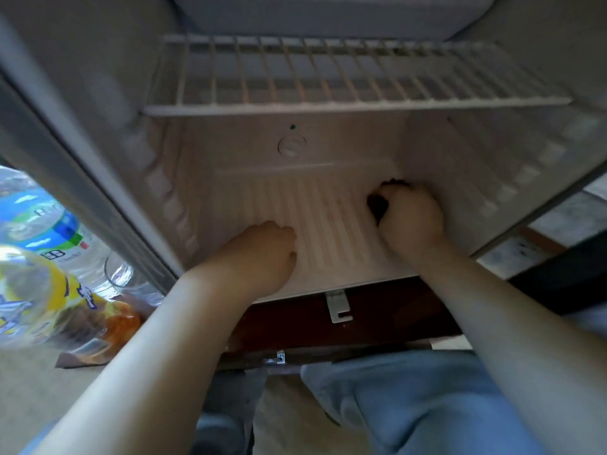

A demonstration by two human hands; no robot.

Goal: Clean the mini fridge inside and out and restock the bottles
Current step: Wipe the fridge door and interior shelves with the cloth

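The mini fridge (361, 139) stood open in front of me on a dark wooden base (394, 310), with pale carpet (29, 382) below and my knees in blue jeans (427, 405) against it. Its white ribbed floor (322, 205) was bare, and the wire shelf (328, 70) above sat level in its slots. My right hand (410, 218) was clenched round a dark cloth (377, 205), pressing it into the back right corner of the floor. My left hand (262, 254) rested on the floor near the front edge; whether its fingers were curled or flat I could not tell. The bottles (42, 224) lay outside to the left, beside a glass (118, 274).
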